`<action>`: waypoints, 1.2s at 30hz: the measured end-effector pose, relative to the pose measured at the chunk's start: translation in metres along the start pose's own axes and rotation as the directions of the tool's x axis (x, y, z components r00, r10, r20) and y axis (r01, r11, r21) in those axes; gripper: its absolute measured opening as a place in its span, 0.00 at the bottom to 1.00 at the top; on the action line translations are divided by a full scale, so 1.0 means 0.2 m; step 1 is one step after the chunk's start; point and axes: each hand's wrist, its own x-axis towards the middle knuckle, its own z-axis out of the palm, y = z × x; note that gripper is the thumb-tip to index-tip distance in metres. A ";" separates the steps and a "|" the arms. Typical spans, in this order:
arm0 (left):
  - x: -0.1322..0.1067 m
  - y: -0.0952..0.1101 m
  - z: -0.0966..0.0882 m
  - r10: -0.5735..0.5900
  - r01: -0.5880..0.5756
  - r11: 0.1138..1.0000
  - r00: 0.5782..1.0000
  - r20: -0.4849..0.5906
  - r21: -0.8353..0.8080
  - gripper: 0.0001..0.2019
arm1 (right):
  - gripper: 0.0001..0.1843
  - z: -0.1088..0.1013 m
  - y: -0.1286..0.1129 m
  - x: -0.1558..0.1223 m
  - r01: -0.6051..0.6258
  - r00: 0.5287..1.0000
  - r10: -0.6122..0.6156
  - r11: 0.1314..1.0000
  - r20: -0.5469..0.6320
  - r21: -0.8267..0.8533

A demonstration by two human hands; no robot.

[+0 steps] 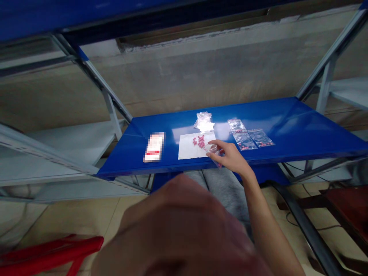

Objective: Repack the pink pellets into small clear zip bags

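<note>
My right hand [231, 156] is closed on a small clear plastic zip bag [212, 148], pinched between thumb and fingers over the right part of a white sheet [186, 150]. Something reddish shows at the bag's lower end, partly behind the hand. On the sheet lies a loose cluster of small pink-red beads [201, 142], just left of the bag. A large blurred shape, seemingly my left hand [178, 226], fills the lower middle very near the camera. Its fingers cannot be made out.
A shiny pile of clear bags [204, 120] lies behind the sheet. Filled zip bags [242, 138] with small red pieces sit to the right. A pixelated white-and-red item [154, 147] is at left on the blue shelf [126, 153]. Metal uprights flank it; a red frame [57, 251] stands lower left.
</note>
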 end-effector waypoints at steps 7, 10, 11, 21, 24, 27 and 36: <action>0.48 -0.31 0.39 -0.131 0.126 0.991 0.954 -0.270 -0.035 0.17 | 0.22 0.01 -0.03 0.01 0.002 0.995 -0.005 1.000 -0.104 -0.027; 0.46 -0.45 0.38 -0.190 0.176 0.982 0.927 -0.322 -0.073 0.21 | 0.23 0.03 -0.04 0.01 0.010 0.996 -0.013 1.000 -0.084 -0.029; 0.45 -0.49 0.38 -0.184 0.175 0.983 0.926 -0.328 -0.059 0.23 | 0.23 0.03 -0.04 0.01 0.009 0.997 -0.011 1.000 -0.077 -0.027; 0.42 -0.76 0.40 -0.441 0.442 0.897 0.896 0.053 0.004 0.27 | 0.21 0.02 -0.04 0.01 0.016 0.994 -0.017 1.000 -0.105 -0.004; 0.42 -0.78 0.40 -0.399 0.397 0.917 0.913 0.085 0.047 0.20 | 0.21 0.03 -0.03 0.01 0.012 0.992 -0.013 1.000 -0.124 -0.005; 0.41 -0.77 0.42 -0.415 0.415 0.910 0.907 0.066 0.024 0.22 | 0.21 0.03 -0.02 0.02 0.016 0.990 -0.018 1.000 -0.139 -0.012; 0.40 -0.79 0.41 -0.390 0.405 0.874 0.914 -0.109 0.268 0.27 | 0.21 0.03 -0.03 0.02 0.008 0.990 -0.011 1.000 -0.139 -0.020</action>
